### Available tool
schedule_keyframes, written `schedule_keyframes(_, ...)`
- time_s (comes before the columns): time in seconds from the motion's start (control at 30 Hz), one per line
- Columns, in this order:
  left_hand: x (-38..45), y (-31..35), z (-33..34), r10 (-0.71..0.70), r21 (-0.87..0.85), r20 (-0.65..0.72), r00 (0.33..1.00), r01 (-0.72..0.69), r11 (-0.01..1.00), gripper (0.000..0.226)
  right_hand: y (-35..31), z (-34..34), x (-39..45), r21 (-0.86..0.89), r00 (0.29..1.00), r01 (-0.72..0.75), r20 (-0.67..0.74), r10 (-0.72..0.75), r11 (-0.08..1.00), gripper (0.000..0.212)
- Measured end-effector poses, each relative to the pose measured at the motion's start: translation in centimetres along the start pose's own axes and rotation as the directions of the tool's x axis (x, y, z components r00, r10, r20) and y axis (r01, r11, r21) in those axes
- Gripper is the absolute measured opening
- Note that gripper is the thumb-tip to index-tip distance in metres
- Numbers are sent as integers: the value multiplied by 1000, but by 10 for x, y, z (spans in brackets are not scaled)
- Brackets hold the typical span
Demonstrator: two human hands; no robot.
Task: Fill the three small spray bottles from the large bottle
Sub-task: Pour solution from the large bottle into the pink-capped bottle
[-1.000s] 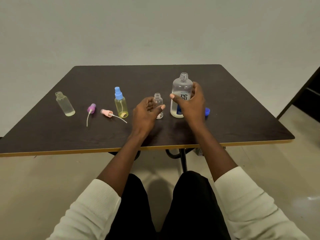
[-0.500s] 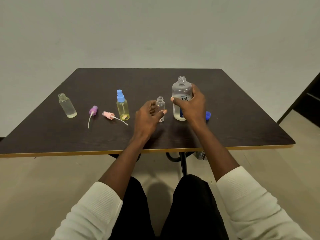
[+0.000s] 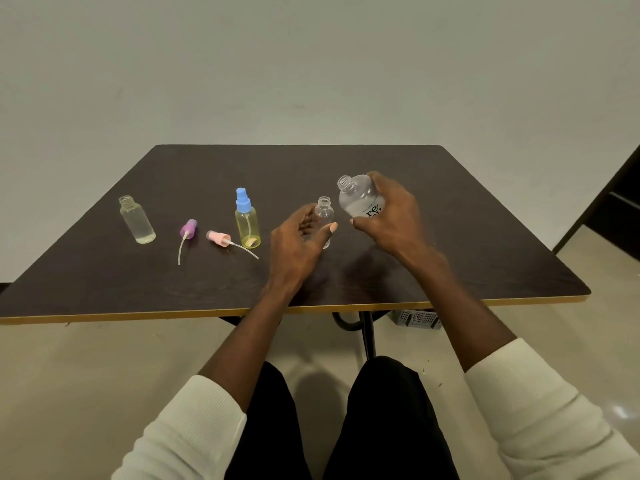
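Note:
My right hand (image 3: pixel 391 216) grips the large clear bottle (image 3: pixel 362 199), lifted off the table and tilted left, its open mouth pointing towards a small clear open bottle (image 3: pixel 325 212). That small bottle stands upright on the table, and my left hand (image 3: pixel 298 237) curls round it, thumb in front and fingers behind. A yellow spray bottle with a blue spray top (image 3: pixel 247 223) stands to the left. Another small open bottle (image 3: pixel 136 220) with some liquid at the bottom stands at the far left.
A purple spray head (image 3: pixel 188 231) and a pink spray head (image 3: pixel 218 236), each with a dip tube, lie between the small bottles on the dark table (image 3: pixel 138 289). A grey basket (image 3: pixel 417 319) sits on the floor under the table.
My right hand has lifted the large bottle off the table and tipped it left towards the small clear bottle. My left hand stays at the small bottle.

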State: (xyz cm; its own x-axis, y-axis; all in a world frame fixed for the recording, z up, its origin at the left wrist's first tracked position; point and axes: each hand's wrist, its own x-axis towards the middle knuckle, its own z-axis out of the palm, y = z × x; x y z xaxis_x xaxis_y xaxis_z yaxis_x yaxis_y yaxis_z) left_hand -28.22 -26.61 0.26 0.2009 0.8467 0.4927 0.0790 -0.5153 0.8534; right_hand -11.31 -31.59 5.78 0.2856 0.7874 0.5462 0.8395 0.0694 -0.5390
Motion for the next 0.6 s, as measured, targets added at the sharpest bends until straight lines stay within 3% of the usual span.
schedule_keyframes(0.23,-1,-4,0,8,21,-8,1000,-7,1000,43,-4,0,0,-125,996,53,72,-44,991,74)
schedule_keyframes(0.6,0,-3,0,32,16,-24,999,-31,999,47,-4,0,3,-187,989,104,119,-83,977,77)
